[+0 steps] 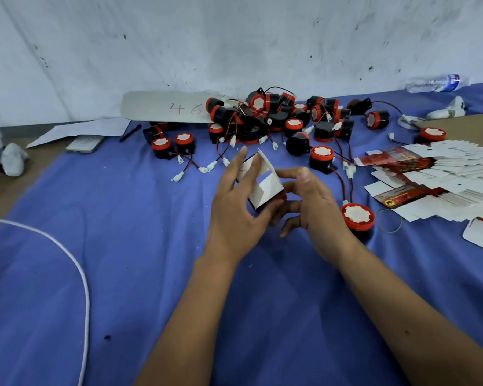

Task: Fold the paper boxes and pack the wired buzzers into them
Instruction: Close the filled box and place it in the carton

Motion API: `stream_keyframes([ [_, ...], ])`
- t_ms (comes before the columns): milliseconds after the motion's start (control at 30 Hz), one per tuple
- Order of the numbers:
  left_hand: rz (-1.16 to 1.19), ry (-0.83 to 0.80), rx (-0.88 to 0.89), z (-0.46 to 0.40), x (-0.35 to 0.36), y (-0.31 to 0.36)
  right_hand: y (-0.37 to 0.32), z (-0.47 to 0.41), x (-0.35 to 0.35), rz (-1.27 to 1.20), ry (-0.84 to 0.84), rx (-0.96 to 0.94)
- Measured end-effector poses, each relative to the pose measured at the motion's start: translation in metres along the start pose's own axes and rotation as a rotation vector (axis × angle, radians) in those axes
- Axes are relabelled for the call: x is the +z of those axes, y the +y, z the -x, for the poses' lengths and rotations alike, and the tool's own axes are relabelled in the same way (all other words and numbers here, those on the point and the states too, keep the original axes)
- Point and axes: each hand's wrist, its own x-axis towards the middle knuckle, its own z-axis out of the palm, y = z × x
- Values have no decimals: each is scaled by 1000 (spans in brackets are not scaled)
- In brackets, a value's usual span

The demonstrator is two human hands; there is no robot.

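A heap of wired buzzers [276,118], black bodies with red caps and white faces, lay at the far side of the surface [123,260], their red and black leads and white plugs trailing toward the person. One single buzzer [357,215] sat just beside the right wrist, and another [321,160] stood a little beyond the hands. To the right, a fanned pile of flat box blanks [435,179], white with red and black print, spread across the cloth, with a thin wire ring [391,221] lying at its near edge. A white cable [76,263] curved over the left part of the blue cloth. Farther left lay a pen [130,132], a phone [85,143] and loose paper sheets [81,130]. A long white board [168,107] marked "46" in red leaned behind the heap, against a scuffed white wall [234,37]. A plastic bottle [438,82] lay on its side at the far right.

Above the cloth's middle, the paper box [264,185] was held between both hands, half formed, its white inside facing the camera and one flap raised. The left hand [234,207] gripped its left side, fingers curled round it. The right hand [315,201] pinched its right edge, thumb on top; that hand was blurred.
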Motion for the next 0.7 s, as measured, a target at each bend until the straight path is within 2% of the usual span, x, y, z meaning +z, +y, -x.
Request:
stream_keyframes([
  [167, -46, -63, 105, -1, 2, 11, 7, 0, -1, 158, 43, 15],
  [267, -71, -61, 179, -1, 3, 14, 9, -1, 0, 90, 78, 42],
  [500, -2, -21, 213, -1, 4, 13, 3, -4, -3, -8, 105, 83],
  [633, -29, 36, 212, -1, 3, 5, 0, -2, -10, -104, -77, 49],
  [700, -27, 48, 204, -2, 0, 0, -5, -3, -10, -177, -133, 95],
])
